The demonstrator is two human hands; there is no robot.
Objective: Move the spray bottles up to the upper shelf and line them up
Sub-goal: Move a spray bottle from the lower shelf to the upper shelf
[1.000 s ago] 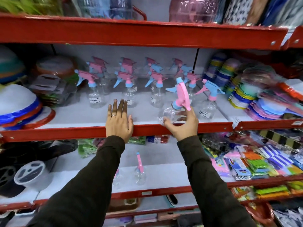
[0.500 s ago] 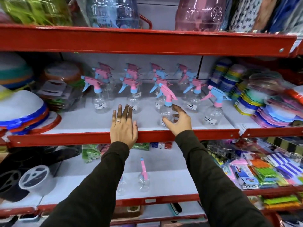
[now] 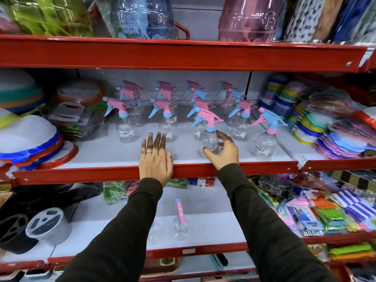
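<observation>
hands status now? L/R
Left hand: open, flat on the shelf edge, holding nothing.
Right hand: open, fingers loosely around the spray bottle, not gripping.

Clear spray bottles (image 3: 210, 142) wear pink-and-blue trigger heads on a grey, red-edged shelf (image 3: 114, 173).

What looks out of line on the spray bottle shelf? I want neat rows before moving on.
The bottle at the right hand stands forward of its column, breaking the front row. The rightmost bottle has reversed colours. Two bottles remain on the lower shelf.
</observation>
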